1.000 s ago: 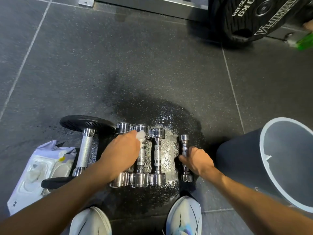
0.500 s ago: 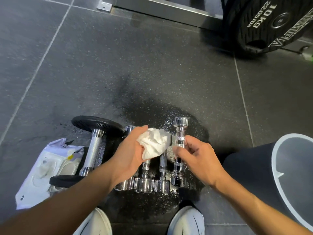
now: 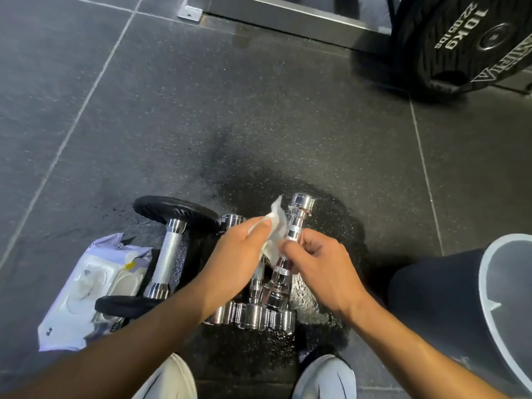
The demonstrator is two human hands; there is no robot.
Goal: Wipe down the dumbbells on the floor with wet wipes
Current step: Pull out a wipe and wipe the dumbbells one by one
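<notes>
Above the wet floor patch (image 3: 331, 306), right hand (image 3: 319, 263) grips a small chrome dumbbell (image 3: 290, 240) by its handle, lifted and tilted. Left hand (image 3: 239, 251) pinches a white wipe (image 3: 275, 231) against its shaft.

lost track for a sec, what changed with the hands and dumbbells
The right-hand grip lifted the small dumbbell off the floor, far end tilted up; the left-hand grip carried the wipe from the chrome row to its handle. That row, the wipes pack and bin stayed put.
</notes>
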